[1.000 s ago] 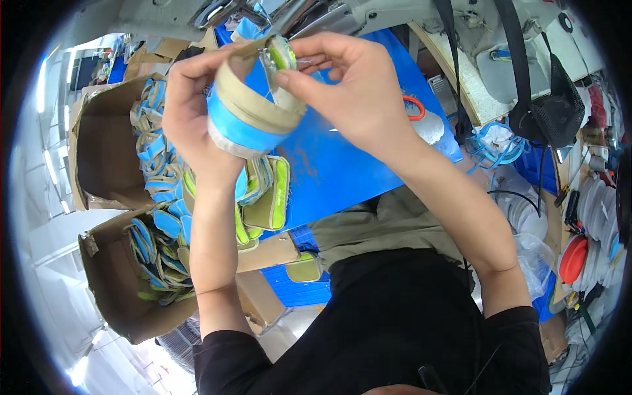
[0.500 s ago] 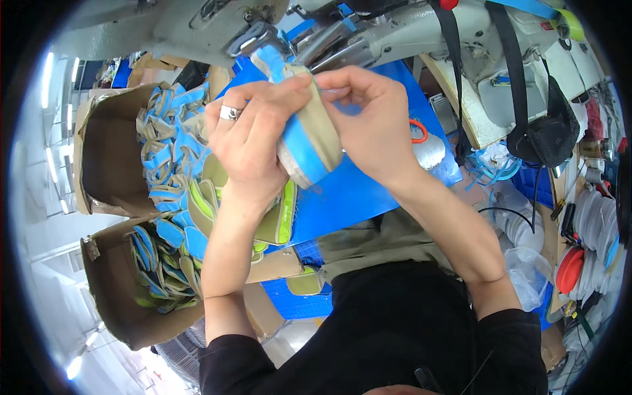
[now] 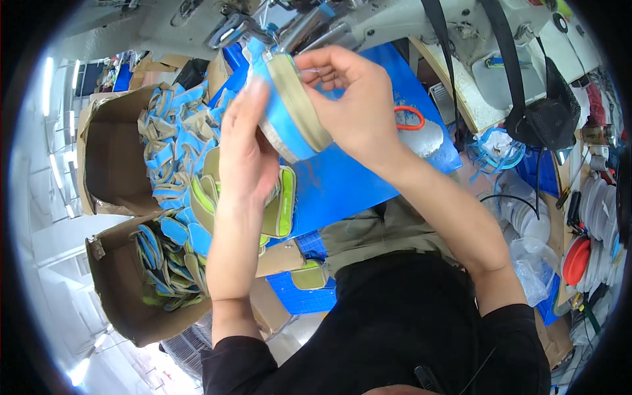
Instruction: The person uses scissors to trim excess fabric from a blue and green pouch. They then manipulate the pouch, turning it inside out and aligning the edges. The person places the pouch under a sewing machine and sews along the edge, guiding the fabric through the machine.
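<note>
A rounded fabric piece [image 3: 294, 99] in khaki, blue and a pale edge hangs under the metal presser parts of a sewing machine [image 3: 375, 26]. At its right edge my right hand [image 3: 359, 108] is closed, thumb and forefinger pinching near the top of the piece. The other right fingers curl inward, and what lies between them is partly hidden. My left hand [image 3: 251, 148] is alongside the piece's left side, fingers stretched upward and smeared by motion. It looks open and does not grip the fabric.
Blue and khaki pieces [image 3: 174, 141] are heaped at the left, beside two cardboard boxes [image 3: 108, 276]. Green-trimmed khaki pieces [image 3: 280, 210] lie by my left forearm. Red-handled scissors [image 3: 411, 118] rest on the blue tabletop [image 3: 355, 184]. Black straps and a mesh pouch [image 3: 550, 122] hang right.
My left hand has let go of the fabric piece and straightened its fingers, moving slightly down and left. The right hand and the piece have shifted a little up and left in view.
</note>
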### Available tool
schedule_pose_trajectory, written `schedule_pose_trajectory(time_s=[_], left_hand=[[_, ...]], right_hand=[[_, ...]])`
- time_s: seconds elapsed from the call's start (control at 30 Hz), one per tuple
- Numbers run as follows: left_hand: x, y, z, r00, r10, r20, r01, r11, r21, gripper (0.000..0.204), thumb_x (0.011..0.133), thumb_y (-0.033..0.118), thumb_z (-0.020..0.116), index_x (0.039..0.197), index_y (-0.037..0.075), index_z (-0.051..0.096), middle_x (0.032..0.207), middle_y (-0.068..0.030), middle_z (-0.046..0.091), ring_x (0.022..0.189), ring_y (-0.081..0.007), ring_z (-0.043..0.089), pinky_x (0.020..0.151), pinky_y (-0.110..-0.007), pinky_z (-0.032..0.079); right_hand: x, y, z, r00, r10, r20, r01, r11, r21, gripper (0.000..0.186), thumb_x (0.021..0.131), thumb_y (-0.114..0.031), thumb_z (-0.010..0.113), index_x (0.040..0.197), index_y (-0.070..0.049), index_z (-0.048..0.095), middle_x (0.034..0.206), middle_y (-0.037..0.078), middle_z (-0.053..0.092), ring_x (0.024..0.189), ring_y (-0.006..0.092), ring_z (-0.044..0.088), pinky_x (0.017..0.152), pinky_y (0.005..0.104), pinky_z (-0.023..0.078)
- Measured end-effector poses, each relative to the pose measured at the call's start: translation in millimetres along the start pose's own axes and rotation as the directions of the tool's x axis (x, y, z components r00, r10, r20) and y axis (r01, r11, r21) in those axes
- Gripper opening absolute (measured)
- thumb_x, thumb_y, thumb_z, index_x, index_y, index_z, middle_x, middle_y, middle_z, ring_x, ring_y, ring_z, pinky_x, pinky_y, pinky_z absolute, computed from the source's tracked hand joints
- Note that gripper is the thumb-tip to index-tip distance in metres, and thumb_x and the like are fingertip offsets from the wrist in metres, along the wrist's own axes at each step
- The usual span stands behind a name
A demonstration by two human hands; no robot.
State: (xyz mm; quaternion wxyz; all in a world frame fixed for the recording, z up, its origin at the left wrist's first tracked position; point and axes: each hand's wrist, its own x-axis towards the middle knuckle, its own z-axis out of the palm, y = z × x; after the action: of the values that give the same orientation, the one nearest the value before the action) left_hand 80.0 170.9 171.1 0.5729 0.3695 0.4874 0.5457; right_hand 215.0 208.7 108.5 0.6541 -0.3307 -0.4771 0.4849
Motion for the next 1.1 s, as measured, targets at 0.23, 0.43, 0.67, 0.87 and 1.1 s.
schedule_pose_trajectory(time_s=[0.23, 0.43, 0.67, 0.87, 1.1], left_hand=[[22, 15, -10, 0.97, -0.245, 0.002, 0.243, 0.961, -0.133, 0.032, 0.101, 0.021, 0.065, 0.124, -0.001, 0.065, 0.118, -0.0128, 0.072, 0.109, -0.0226, 0.07, 0.096, -0.036, 0.056], [23, 12, -8, 0.98, -0.191, 0.045, 0.195, 0.975, -0.104, 0.031, 0.101, 0.02, 0.066, 0.123, -0.002, 0.064, 0.117, -0.0133, 0.072, 0.107, -0.0245, 0.071, 0.097, -0.038, 0.057], [23, -4, -7, 0.994, 0.109, -0.009, -0.106, 0.984, 0.143, 0.031, 0.09, 0.004, 0.078, 0.119, 0.0, 0.067, 0.111, -0.0105, 0.074, 0.097, -0.0153, 0.071, 0.088, -0.03, 0.059], [28, -14, 0, 0.966, 0.257, -0.037, -0.248, 0.955, 0.162, 0.03, 0.086, 0.0, 0.081, 0.113, -0.002, 0.068, 0.102, -0.0102, 0.076, 0.085, -0.0132, 0.072, 0.078, -0.028, 0.06], [30, -14, 3, 0.963, 0.255, -0.083, -0.239, 0.957, 0.165, 0.028, 0.085, 0.0, 0.08, 0.11, -0.001, 0.069, 0.098, -0.0095, 0.076, 0.08, -0.0119, 0.071, 0.073, -0.028, 0.059]], right_hand=[[-6, 14, -8, 0.98, -0.194, 0.041, 0.198, 0.97, -0.141, 0.024, 0.082, -0.007, 0.08, 0.104, -0.004, 0.072, 0.092, 0.007, 0.072, 0.081, 0.0166, 0.07, 0.072, 0.0286, 0.053], [-6, 15, -5, 0.975, -0.221, 0.009, 0.218, 0.959, -0.181, 0.022, 0.08, -0.008, 0.08, 0.1, -0.005, 0.071, 0.091, 0.011, 0.071, 0.079, 0.0242, 0.072, 0.07, 0.0341, 0.057], [-5, 17, -5, 0.983, -0.18, 0.029, 0.182, 0.971, -0.152, 0.024, 0.078, -0.003, 0.08, 0.101, -0.005, 0.075, 0.091, 0.008, 0.071, 0.079, 0.0201, 0.07, 0.069, 0.0306, 0.055], [-5, 24, -5, 0.983, -0.179, 0.036, 0.181, 0.979, -0.091, 0.028, 0.076, -0.002, 0.08, 0.103, -0.004, 0.075, 0.092, 0.01, 0.07, 0.079, 0.0202, 0.07, 0.071, 0.0311, 0.056], [-5, 22, -5, 0.984, -0.174, 0.041, 0.179, 0.97, -0.163, 0.028, 0.077, -0.003, 0.082, 0.104, -0.006, 0.075, 0.088, 0.008, 0.07, 0.077, 0.0181, 0.069, 0.07, 0.0291, 0.054]])
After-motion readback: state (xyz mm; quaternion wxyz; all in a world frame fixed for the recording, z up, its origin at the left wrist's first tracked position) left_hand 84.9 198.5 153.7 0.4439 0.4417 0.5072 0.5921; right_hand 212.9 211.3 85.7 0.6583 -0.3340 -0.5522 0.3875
